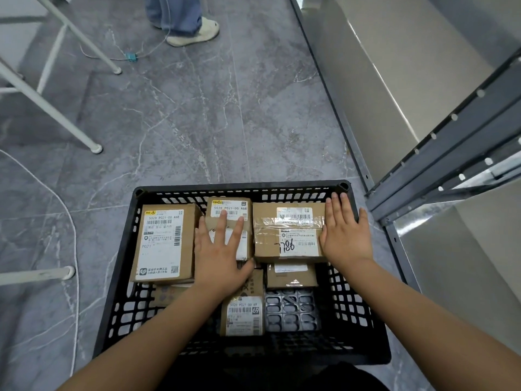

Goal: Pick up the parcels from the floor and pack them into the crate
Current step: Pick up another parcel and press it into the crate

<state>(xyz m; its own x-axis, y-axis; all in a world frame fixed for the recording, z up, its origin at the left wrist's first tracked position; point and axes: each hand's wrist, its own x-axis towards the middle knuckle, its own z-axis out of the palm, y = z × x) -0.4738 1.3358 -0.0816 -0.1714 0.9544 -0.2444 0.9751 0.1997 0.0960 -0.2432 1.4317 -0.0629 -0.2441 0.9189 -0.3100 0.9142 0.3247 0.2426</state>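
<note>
Cardboard middle parcel [231,206] lies under the left grip [218,249], spread flat and open; taped parcel [287,235] touches the open right grip [345,235], inside the black crate [197,189], lower centre.

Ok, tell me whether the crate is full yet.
Not full. The black crate holds several cardboard parcels, yet its bare bottom shows near right.

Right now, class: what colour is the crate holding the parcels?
The crate is black, latticed; head view shows it best.
</note>
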